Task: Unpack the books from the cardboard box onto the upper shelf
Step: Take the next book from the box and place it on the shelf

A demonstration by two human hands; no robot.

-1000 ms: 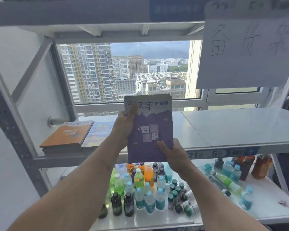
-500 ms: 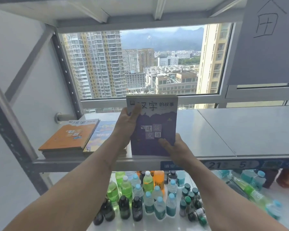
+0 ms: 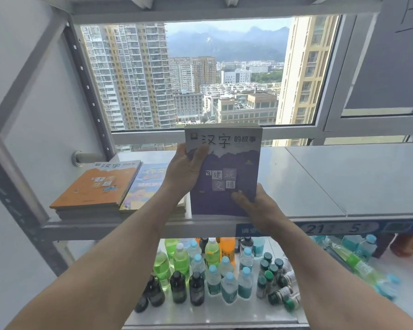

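Note:
A purple book (image 3: 227,163) with a grey top band stands nearly upright with its lower edge at the front of the grey upper shelf (image 3: 320,182). My left hand (image 3: 184,172) grips its upper left edge, thumb across the cover. My right hand (image 3: 253,203) holds its lower right corner, thumb on the cover. To the left, an orange book (image 3: 98,184) lies on top of a stack on the shelf, and a blue and yellow book (image 3: 146,186) lies on another stack beside it. The cardboard box is out of view.
Several drink bottles (image 3: 215,272) crowd the lower shelf beneath my arms, with more bottles (image 3: 358,256) lying at the right. A slanted metal upright (image 3: 12,182) frames the left side. A window (image 3: 200,72) is behind the shelf; a paper sign (image 3: 396,51) hangs at the top right.
Both hands have carried the purple book up and forward to the upper shelf, where its lower edge now meets the shelf front. The view has come closer to the shelf.

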